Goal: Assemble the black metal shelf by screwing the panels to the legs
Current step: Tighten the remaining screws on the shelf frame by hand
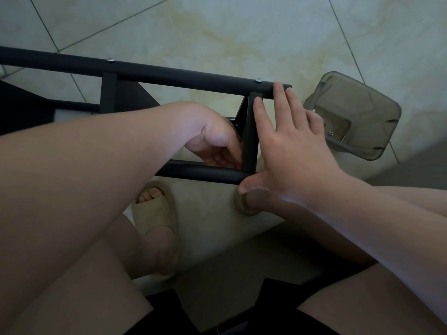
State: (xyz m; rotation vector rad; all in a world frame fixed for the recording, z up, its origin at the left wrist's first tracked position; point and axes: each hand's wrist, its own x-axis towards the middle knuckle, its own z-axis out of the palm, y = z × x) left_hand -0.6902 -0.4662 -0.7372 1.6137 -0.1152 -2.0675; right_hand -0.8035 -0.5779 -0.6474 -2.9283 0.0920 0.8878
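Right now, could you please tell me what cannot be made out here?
- Head view: whatever the left hand holds, its fingertips hidden behind the panel.
- Head view: the left end of the shelf, cut off by the frame edge.
- Head view: parts in the clear container, too small to identify.

Two legs run left to right over the floor (217, 32) — the far leg (169, 71) and the near leg (200, 174) — with an end panel (250, 131) between them at their right ends and a second panel (108, 93) further left. The left hand (217, 141) sits just left of the end panel, the right hand (290, 146) flat against its right side. A tray (377, 100) lies right of the legs, a screw (331, 133) in it.
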